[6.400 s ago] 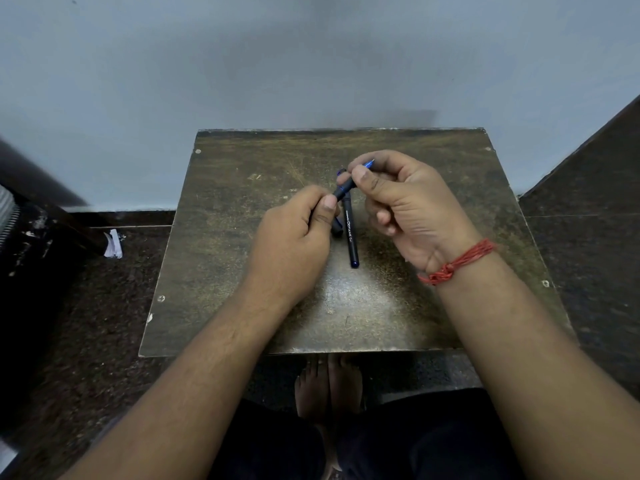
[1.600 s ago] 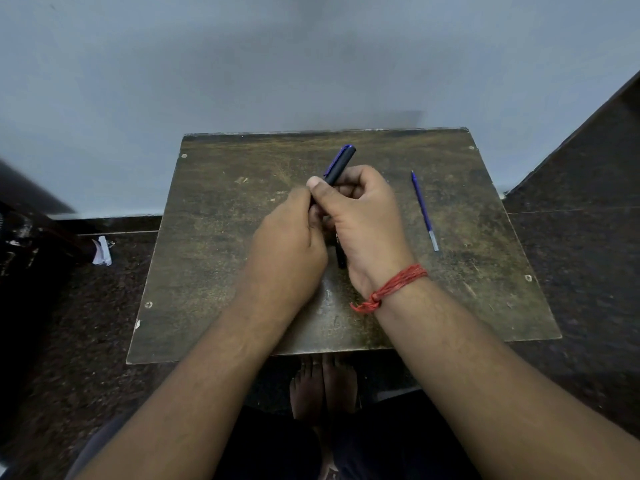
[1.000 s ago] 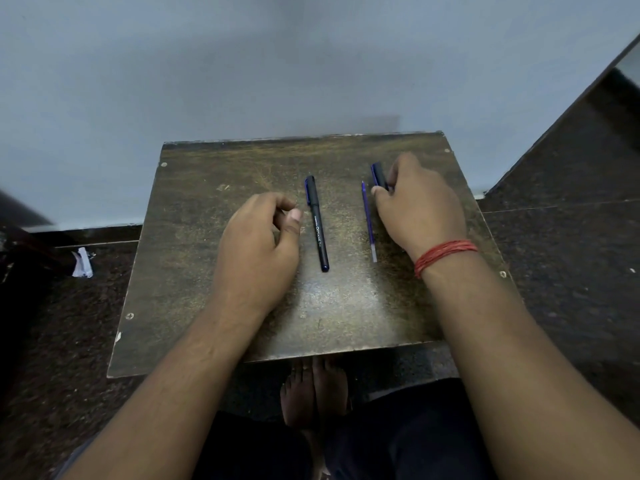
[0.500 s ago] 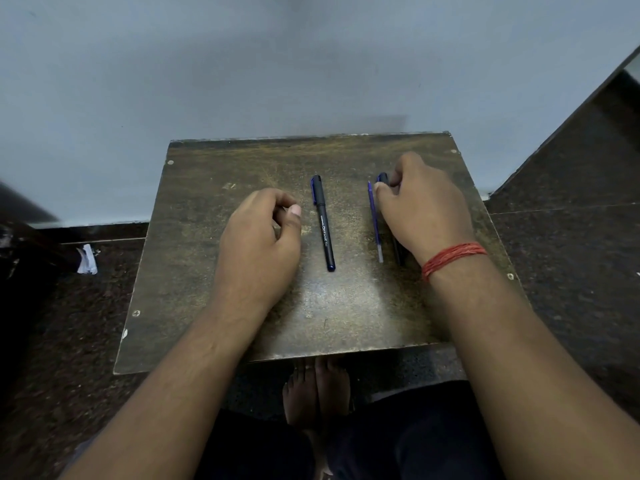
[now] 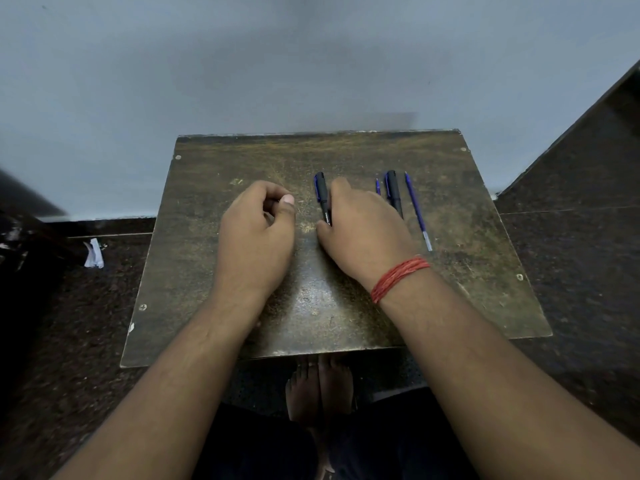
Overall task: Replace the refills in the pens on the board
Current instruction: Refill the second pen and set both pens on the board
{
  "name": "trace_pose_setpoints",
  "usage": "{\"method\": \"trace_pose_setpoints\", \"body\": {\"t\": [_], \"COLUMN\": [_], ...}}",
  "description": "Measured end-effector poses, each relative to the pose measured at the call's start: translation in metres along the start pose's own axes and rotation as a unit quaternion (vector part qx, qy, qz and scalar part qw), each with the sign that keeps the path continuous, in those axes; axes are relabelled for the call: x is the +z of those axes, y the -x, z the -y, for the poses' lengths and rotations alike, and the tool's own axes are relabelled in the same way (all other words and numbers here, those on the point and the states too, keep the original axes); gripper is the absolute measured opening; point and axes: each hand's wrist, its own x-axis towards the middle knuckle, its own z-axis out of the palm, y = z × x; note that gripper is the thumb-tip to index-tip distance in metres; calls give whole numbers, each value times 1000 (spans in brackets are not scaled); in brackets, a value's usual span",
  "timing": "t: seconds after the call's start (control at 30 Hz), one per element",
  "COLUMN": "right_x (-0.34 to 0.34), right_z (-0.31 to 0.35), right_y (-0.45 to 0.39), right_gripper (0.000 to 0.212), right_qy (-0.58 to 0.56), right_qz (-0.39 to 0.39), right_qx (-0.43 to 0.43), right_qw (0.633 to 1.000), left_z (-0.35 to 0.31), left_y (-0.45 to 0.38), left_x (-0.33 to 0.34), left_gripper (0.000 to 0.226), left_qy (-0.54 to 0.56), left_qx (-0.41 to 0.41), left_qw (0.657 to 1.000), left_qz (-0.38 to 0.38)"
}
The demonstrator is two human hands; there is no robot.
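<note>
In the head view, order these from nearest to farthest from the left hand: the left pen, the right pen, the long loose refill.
From the left hand:
1. Left pen, just to its right, at the right hand.
2. Right pen, beyond the right hand.
3. Long loose refill, rightmost.

On the worktop (image 5: 214, 271) one pen (image 5: 322, 197) lies centre-far, between the left hand (image 5: 256, 237) and right hand (image 5: 363, 233). Right of it lie a second pen (image 5: 393, 192) and, rightmost, a refill (image 5: 417, 211). A paper scrap (image 5: 93, 252) lies on the floor, far left.
</note>
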Motion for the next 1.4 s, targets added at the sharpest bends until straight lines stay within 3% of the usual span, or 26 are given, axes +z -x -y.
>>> {"method": "trace_pose_setpoints", "body": {"t": [0.2, 0.4, 0.63, 0.8, 1.0, 1.2, 1.4], "right_x": [-1, -8, -10, -13, -10, -4, -3], "right_z": [-4, -1, 2, -13, -17, -14, -12], "right_y": [-5, -3, -1, -7, -9, -10, -7], "right_gripper": [23, 22, 23, 16, 18, 9, 18], "right_qy": [-122, -332, -375, -412, -560, -632, -677], "right_qz": [2, 13, 67, -7, 32, 26, -31], "right_qx": [55, 84, 54, 101, 153, 168, 189], "right_qw": [991, 939, 923, 906, 814, 756, 711], "left_z": [-2, 2, 0, -2, -2, -3, -15], "left_y": [-2, -3, -6, -3, 2, 5, 8], "left_x": [-2, 1, -2, -5, 2, 3, 7], "left_gripper": [8, 18, 19, 19, 11, 6, 12], "left_qy": [27, 102, 218, 160, -24, -13, -20], "left_qx": [-31, -101, -157, -104, 60, 68, 60], "left_qw": [999, 989, 963, 981, 996, 995, 994], "left_qz": [-4, 41, 32, 41, 62, 66, 92]}}
